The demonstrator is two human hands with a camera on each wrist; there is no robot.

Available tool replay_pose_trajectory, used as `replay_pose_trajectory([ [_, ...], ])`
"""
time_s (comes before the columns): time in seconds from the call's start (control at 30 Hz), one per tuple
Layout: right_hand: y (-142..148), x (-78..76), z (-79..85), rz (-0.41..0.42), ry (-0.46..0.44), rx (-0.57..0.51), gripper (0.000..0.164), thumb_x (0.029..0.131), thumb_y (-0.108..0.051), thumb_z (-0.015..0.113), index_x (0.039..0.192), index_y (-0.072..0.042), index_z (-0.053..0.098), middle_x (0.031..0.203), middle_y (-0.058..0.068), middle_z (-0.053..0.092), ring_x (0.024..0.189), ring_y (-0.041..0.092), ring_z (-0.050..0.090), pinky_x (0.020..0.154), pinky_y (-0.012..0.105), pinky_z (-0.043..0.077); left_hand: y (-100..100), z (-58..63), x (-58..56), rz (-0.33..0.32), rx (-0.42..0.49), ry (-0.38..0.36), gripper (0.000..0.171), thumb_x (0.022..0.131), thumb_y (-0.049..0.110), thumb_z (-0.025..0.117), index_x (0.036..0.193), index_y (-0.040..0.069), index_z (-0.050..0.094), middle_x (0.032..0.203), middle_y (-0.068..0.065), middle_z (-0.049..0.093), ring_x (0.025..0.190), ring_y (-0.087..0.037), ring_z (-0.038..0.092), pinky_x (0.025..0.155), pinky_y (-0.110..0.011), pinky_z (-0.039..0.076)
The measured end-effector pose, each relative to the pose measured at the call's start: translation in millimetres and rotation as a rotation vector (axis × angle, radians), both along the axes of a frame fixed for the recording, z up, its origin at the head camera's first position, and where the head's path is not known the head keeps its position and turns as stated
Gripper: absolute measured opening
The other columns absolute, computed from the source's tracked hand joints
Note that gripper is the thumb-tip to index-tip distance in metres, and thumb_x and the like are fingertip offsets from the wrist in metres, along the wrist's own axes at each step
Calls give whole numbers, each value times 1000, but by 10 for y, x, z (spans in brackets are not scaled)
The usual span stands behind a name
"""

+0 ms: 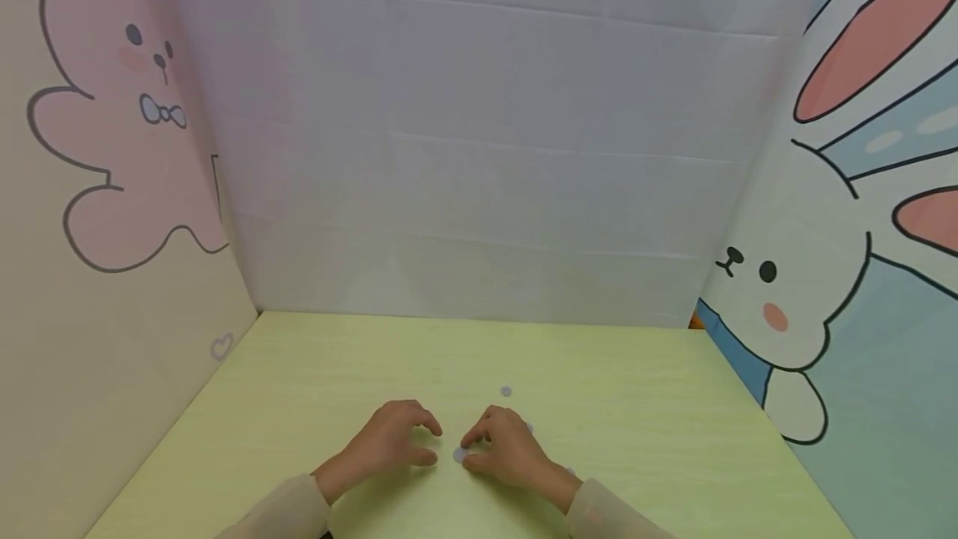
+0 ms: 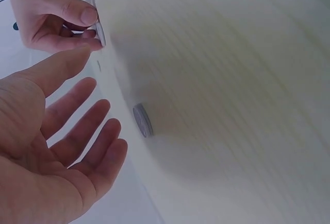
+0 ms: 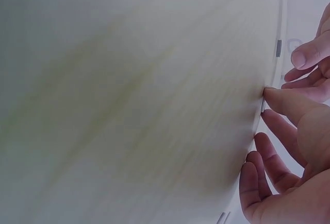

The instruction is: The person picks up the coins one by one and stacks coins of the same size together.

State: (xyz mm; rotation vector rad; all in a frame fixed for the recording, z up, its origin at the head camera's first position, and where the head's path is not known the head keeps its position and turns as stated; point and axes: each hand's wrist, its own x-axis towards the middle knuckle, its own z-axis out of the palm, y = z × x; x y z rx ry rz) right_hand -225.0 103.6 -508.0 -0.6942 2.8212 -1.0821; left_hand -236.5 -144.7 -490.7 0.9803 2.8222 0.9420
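In the head view, my right hand [image 1: 507, 449] pinches a small grey disc [image 1: 460, 455] between thumb and forefinger, low over the yellow tabletop. The left wrist view shows that disc [image 2: 100, 34] tilted on edge at the fingertips. My left hand [image 1: 397, 439] is close by on the left, thumb and fingers spread apart around nothing. Another round disc [image 2: 143, 120] lies on the table near the left fingers; it also appears edge-on as a thin dark disc [image 3: 279, 48] in the right wrist view, and the left hand hides it in the head view.
Beyond the hands, a grey disc [image 1: 506, 391] lies on the yellow table [image 1: 359, 356]. One disc [image 1: 530, 427] is partly covered by the right hand, another [image 1: 570, 471] by the right wrist. A white sheet [image 1: 479, 148] closes the back, with printed side panels left and right.
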Motion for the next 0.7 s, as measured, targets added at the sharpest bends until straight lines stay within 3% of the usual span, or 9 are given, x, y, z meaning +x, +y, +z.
replay_pose_trajectory([
  [0.33,13,-13,-25,-3,2,1,14,82,-19,91,95,-17,86,94,-8,63,84,8,51,72,25,43,135,-5,27,6,-28,28,25,78,17,95,98,11,81,96,2,75,93,-22,69,84,-38,55],
  [0.7,21,-14,-48,-6,18,6,13,83,-18,91,94,-15,86,93,-8,64,84,8,53,73,24,44,231,-111,15,19,-8,17,23,75,16,96,94,14,83,92,7,74,91,-15,67,85,-36,55],
])
